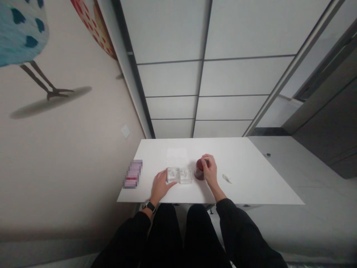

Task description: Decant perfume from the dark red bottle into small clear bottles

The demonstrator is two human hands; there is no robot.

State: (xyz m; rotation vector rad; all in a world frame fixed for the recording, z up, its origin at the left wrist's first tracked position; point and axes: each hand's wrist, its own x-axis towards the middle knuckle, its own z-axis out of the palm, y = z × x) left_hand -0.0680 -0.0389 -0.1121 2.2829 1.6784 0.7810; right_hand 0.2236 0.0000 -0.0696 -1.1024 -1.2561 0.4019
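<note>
Right hand [209,170] sits on the red jar [199,169], fingers curled over its top and far side, gripping it. The jar stands upright on the white counter [251,186], near the middle, just right of the clear tray [180,175].

Left hand [161,185] lies at the tray's near left corner, fingers loosely together and pointing right, tips touching the tray's edge. A black watch [150,206] shows on that wrist. Both sleeves are black.

The tray is a see-through box with 2 compartments side by side; what lies inside is too small to tell. Just beyond it, a faint clear sheet or lid [176,153] rests flat on the counter.

Right of the jar, set apart from it, lies a small white scrap [227,178]. At the counter's left edge there is a blurred pink and white pack [133,174], well away from the hands.

On the left, a wall painted with a blue bird [21,29]; beyond the counter, frosted panels [223,74].
</note>
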